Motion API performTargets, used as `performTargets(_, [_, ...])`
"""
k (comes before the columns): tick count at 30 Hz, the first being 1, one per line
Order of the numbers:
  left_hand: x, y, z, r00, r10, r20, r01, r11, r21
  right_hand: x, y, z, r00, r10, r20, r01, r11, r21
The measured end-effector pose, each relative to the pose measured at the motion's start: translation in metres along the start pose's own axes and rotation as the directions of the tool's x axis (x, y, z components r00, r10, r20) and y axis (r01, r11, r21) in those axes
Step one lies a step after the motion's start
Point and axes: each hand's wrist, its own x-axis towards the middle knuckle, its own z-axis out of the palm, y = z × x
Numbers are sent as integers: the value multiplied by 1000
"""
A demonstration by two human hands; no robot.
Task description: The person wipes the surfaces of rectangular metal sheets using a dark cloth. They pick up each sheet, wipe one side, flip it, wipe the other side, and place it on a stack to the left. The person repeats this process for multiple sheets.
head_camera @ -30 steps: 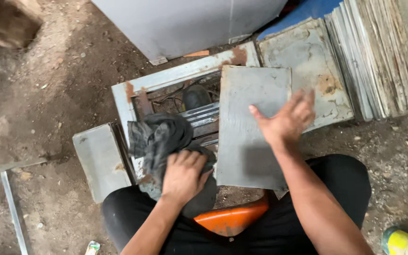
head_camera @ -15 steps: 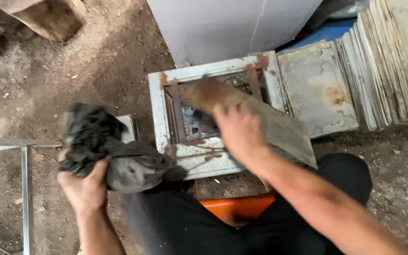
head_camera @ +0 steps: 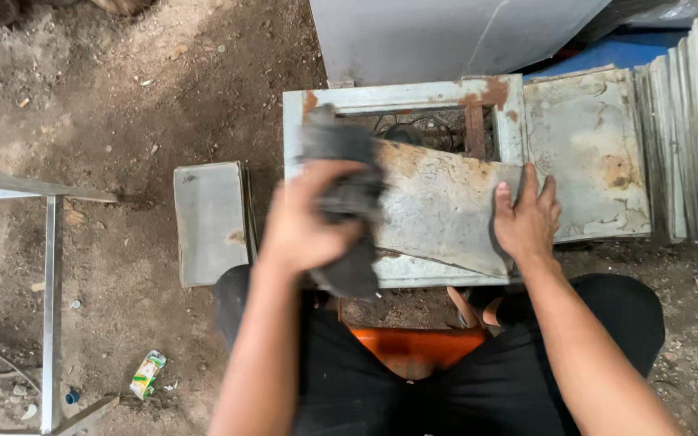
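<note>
Left hand [head_camera: 304,222] clamped a dark rag [head_camera: 347,202] against the metal plate [head_camera: 438,206] at frame centre; right hand [head_camera: 525,220] pressed flat on the plate's right edge.

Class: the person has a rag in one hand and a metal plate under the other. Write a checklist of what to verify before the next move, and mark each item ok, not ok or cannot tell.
1. Rag gripped in left hand: ok.
2. Right hand steadies the plate, flat on its right end: ok.
3. Plate rests on the frame: ok, though it lies tilted.
4. Rag touches the plate's left end: cannot tell, the hand is blurred.
5. Plate surface clean: not ok, rusty stains show.
6. Finished pile within reach at left: ok.
</note>
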Motion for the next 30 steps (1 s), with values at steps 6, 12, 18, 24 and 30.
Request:
performTargets(6, [16,20,202,940,-67,334,-195,698,689,4,15,20,964,186,191,-212,969,126])
performTargets(12, [11,-69,90,927,-373,32,216,602,769,9,-2,-6,913,289,290,-318,946,60])
performTargets(18, [31,-13,150,983,-87,165,-65,670,740,12,11,10,921,274,278,-305,949,76])
performTargets(24, [8,-5,191,874,-33,486,-269,798,539,8,28,20,984,104,146,-127,979,161])
performTargets(30, [15,-65,69,933,-359,-12,222,551,805,10,3,5,907,281,313,-329,938,112])
